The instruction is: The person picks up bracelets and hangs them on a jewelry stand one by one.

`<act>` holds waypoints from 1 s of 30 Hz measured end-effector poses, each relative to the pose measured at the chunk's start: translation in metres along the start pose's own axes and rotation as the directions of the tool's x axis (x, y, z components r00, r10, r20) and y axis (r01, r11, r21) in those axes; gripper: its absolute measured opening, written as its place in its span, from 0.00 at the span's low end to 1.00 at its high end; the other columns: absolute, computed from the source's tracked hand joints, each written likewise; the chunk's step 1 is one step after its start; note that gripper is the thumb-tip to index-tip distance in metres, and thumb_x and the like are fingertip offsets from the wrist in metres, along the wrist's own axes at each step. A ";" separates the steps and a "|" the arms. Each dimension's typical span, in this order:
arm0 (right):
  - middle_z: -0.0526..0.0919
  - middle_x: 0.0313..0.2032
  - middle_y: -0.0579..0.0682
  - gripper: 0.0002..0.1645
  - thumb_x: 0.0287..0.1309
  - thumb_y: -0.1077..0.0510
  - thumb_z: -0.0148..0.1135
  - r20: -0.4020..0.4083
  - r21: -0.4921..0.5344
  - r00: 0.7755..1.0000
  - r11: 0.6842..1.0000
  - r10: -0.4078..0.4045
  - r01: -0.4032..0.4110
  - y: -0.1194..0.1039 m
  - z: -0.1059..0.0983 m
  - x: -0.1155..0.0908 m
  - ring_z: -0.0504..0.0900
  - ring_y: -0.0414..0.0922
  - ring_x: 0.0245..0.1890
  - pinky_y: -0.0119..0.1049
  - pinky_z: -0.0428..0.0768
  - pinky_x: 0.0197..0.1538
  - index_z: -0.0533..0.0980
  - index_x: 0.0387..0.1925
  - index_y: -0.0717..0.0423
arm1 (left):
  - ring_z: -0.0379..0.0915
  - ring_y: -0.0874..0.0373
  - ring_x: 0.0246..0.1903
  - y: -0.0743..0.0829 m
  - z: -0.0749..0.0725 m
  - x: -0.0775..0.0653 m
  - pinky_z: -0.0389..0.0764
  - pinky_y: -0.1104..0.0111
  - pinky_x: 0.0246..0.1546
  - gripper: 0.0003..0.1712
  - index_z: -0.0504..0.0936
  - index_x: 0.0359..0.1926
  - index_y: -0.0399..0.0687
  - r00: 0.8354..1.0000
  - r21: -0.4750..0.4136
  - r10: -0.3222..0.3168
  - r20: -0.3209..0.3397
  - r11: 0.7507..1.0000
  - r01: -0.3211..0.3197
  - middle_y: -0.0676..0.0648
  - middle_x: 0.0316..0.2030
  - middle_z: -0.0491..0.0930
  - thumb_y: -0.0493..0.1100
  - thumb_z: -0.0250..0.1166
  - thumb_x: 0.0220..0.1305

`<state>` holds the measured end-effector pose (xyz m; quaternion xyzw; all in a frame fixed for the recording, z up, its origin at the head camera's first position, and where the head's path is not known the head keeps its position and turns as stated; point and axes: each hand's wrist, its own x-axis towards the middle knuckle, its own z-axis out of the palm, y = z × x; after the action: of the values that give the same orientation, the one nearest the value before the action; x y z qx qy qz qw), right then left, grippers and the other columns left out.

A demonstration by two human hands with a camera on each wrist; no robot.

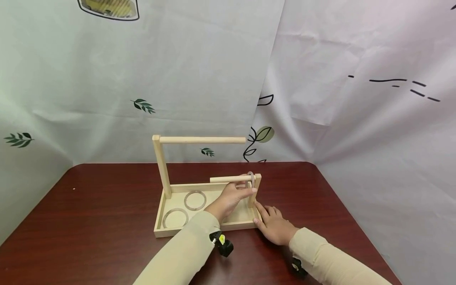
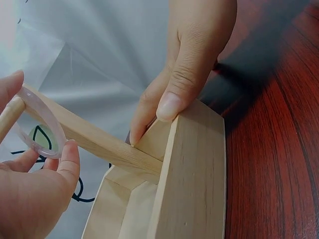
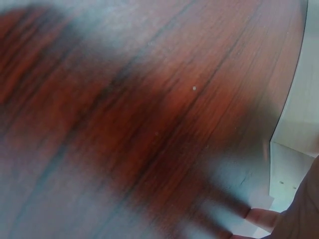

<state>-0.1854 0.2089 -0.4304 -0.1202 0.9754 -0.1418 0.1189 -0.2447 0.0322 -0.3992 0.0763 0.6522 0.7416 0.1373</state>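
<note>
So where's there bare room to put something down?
Left of the wooden tray, the table is bare except for a pale speck; there's more room between the right hand and the table's right edge. Crowded: the tray's right end, where the left hand holds a ring round the short bar; two more rings lie in the tray's left half.

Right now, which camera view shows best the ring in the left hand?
The left wrist view: the ring appears large, held by the left hand. The head view shows it small; the right wrist view, not at all.
</note>
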 end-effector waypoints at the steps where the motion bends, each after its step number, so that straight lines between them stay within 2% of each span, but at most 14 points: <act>1: 0.60 0.67 0.63 0.38 0.72 0.38 0.39 -0.001 0.003 1.000 1.000 0.001 -0.001 0.000 0.000 0.000 0.55 0.63 0.68 0.70 0.65 0.52 0.48 0.76 0.46 | 0.64 0.43 0.62 0.000 0.000 0.000 0.64 0.54 0.63 0.39 0.67 0.69 0.47 1.000 0.002 0.001 0.005 1.000 -0.001 0.35 0.62 0.66 0.41 0.70 0.56; 8: 0.59 0.67 0.63 0.38 0.72 0.37 0.39 -0.002 -0.005 1.000 1.000 0.000 0.000 0.002 0.000 0.002 0.56 0.64 0.68 0.68 0.66 0.53 0.47 0.76 0.45 | 0.63 0.44 0.63 0.000 -0.001 0.002 0.65 0.55 0.63 0.40 0.65 0.70 0.47 1.000 -0.004 0.004 0.027 1.000 -0.004 0.35 0.62 0.66 0.41 0.69 0.57; 12: 0.59 0.67 0.63 0.38 0.72 0.37 0.38 0.007 -0.004 1.000 1.000 -0.004 0.004 0.002 0.000 0.002 0.56 0.64 0.68 0.68 0.67 0.53 0.47 0.76 0.46 | 0.64 0.43 0.63 -0.002 -0.001 0.003 0.65 0.55 0.63 0.41 0.63 0.70 0.42 0.999 -0.017 -0.002 0.038 1.000 0.003 0.34 0.63 0.65 0.40 0.68 0.57; 17: 0.59 0.67 0.63 0.38 0.72 0.36 0.37 0.015 -0.012 1.000 1.000 -0.006 0.007 0.002 0.001 0.002 0.55 0.64 0.68 0.70 0.66 0.52 0.47 0.76 0.46 | 0.65 0.42 0.62 -0.002 -0.001 0.002 0.67 0.56 0.62 0.42 0.61 0.71 0.38 0.999 -0.023 0.000 0.048 1.000 0.001 0.33 0.63 0.64 0.38 0.68 0.58; 22: 0.59 0.67 0.62 0.38 0.72 0.36 0.36 0.009 -0.011 1.000 1.000 -0.010 0.010 0.001 0.000 0.002 0.55 0.64 0.68 0.72 0.64 0.51 0.47 0.76 0.45 | 0.66 0.43 0.61 -0.001 -0.003 0.001 0.66 0.55 0.63 0.41 0.61 0.71 0.40 0.999 -0.029 -0.002 0.052 1.000 0.003 0.34 0.62 0.65 0.38 0.68 0.58; 26: 0.59 0.67 0.62 0.39 0.72 0.35 0.37 0.011 -0.013 1.000 1.000 -0.004 0.004 0.001 0.000 0.001 0.56 0.64 0.68 0.71 0.65 0.52 0.47 0.76 0.45 | 0.63 0.43 0.64 0.001 -0.007 -0.003 0.63 0.54 0.64 0.44 0.61 0.71 0.39 0.998 0.018 -0.007 0.056 1.000 0.006 0.36 0.64 0.65 0.42 0.70 0.57; 30: 0.59 0.67 0.62 0.38 0.72 0.36 0.37 0.012 -0.022 1.000 1.000 0.003 -0.003 0.000 0.000 0.001 0.56 0.64 0.68 0.68 0.68 0.52 0.48 0.76 0.46 | 0.64 0.43 0.63 0.002 -0.014 -0.008 0.65 0.54 0.63 0.45 0.64 0.67 0.34 0.999 0.120 -0.015 0.046 0.993 0.009 0.36 0.63 0.68 0.48 0.73 0.54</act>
<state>-0.1865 0.2091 -0.4307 -0.1209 0.9763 -0.1300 0.1239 -0.2414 0.0168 -0.3988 0.0980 0.6925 0.6983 0.1523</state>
